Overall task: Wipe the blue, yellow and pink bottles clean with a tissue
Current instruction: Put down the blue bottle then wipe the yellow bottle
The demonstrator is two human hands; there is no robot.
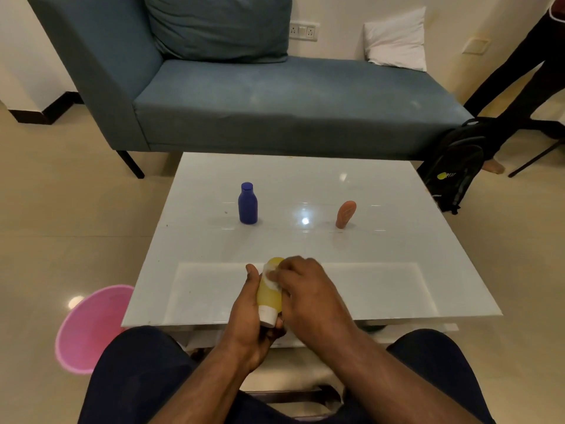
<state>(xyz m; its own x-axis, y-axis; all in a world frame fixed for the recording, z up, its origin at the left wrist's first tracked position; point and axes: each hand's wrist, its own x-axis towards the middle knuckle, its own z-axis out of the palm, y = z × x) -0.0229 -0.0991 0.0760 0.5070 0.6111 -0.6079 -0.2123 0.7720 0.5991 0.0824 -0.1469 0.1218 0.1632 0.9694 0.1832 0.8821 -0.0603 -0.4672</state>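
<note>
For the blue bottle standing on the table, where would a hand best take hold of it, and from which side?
Probably around the wide lower body of the blue bottle, not the narrower cap. It stands upright with bare white table all round, so a sideways wrap from the near side suits; the left hand, now gripping the yellow bottle, is on its side.

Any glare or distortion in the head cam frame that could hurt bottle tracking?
Head view: ceiling-light glare on the glossy table between the blue bottle and pink bottle; wide-angle bowing at the edges; yellow bottle half hidden by both hands, slightly soft.
</note>
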